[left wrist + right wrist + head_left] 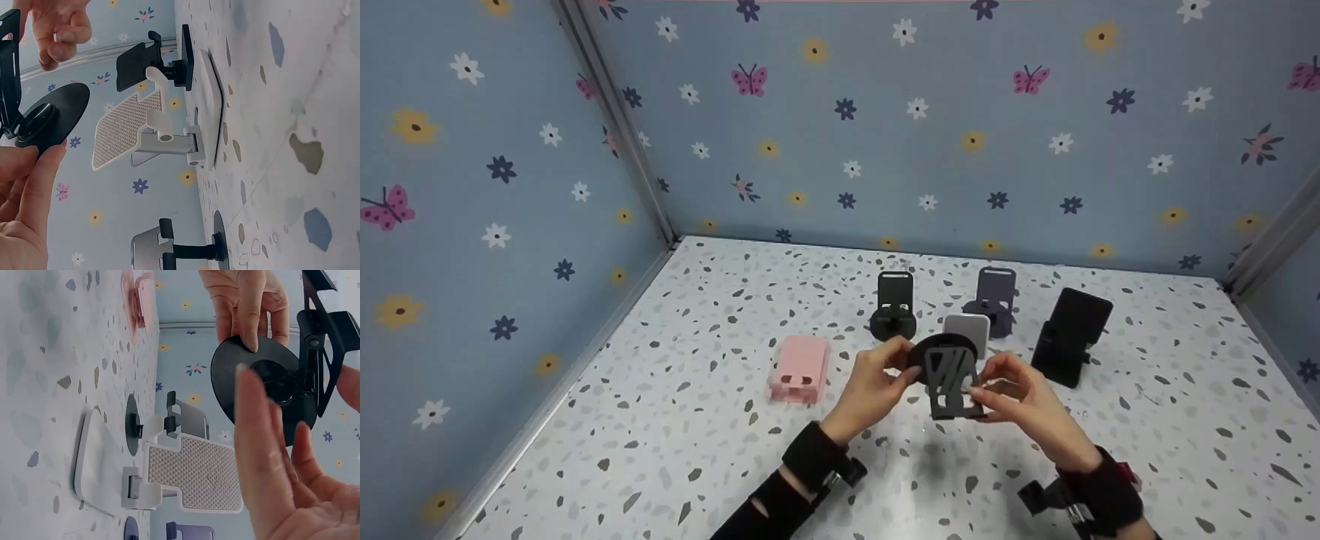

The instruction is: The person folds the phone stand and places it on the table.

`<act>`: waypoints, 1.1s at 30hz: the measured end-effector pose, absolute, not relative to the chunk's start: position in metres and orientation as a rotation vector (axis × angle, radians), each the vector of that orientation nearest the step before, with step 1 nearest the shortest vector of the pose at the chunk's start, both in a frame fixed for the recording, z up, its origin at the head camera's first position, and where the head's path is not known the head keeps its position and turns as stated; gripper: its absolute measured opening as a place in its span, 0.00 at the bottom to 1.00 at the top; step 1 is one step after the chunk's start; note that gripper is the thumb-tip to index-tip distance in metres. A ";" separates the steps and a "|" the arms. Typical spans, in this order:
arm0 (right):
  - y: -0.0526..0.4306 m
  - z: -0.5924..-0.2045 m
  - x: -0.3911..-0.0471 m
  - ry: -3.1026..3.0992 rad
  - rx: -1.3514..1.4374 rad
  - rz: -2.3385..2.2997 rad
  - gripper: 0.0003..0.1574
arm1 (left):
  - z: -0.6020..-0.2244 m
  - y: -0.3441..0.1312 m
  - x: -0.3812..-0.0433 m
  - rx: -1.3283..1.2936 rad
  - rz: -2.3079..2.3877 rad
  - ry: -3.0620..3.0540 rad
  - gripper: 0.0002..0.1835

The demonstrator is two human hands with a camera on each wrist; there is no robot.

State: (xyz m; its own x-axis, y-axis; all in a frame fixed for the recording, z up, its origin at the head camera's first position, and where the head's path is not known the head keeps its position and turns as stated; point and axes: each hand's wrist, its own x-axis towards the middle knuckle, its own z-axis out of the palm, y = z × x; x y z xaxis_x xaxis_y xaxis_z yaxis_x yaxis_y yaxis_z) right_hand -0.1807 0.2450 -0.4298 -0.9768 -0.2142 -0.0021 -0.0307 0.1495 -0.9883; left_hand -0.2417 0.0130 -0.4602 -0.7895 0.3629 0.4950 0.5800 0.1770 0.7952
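Note:
A black phone stand (pixel 941 364) with a round base and a folding slotted bracket is held up above the table between both hands. My left hand (pixel 870 390) pinches the edge of the round base between thumb and fingers. At the bracket's side, my right hand (pixel 1031 405) has its thumb against the frame, with its other fingers bent close around it. In the right wrist view the round base (pixel 230 374) faces the camera, and one right finger, blurred, passes in front of it. Just behind the held stand is a white phone stand (pixel 121 132) with a textured plate.
A pink stand (pixel 804 356) lies folded on the left. Farther back stand a dark grey stand (pixel 895 289) and a purple stand (pixel 997 285). A black stand (pixel 1084 315) is at the right. Patterned walls enclose the speckled table (pixel 675 420).

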 end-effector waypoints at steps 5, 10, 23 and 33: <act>0.245 -0.426 -0.182 2.393 -0.185 -1.867 0.38 | -0.460 0.014 -0.242 -0.898 -1.758 -2.243 0.07; 0.249 -0.428 -0.185 2.282 -0.228 -1.863 0.40 | -0.460 0.015 -0.242 -0.902 -1.804 -2.257 0.08; 0.250 -0.431 -0.187 2.087 -0.326 -2.021 0.41 | -0.461 0.016 -0.239 -0.863 -2.077 -2.287 0.09; 0.251 -0.433 -0.187 2.124 -0.265 -1.989 0.45 | -0.460 0.014 -0.239 -0.841 -2.193 -2.320 0.11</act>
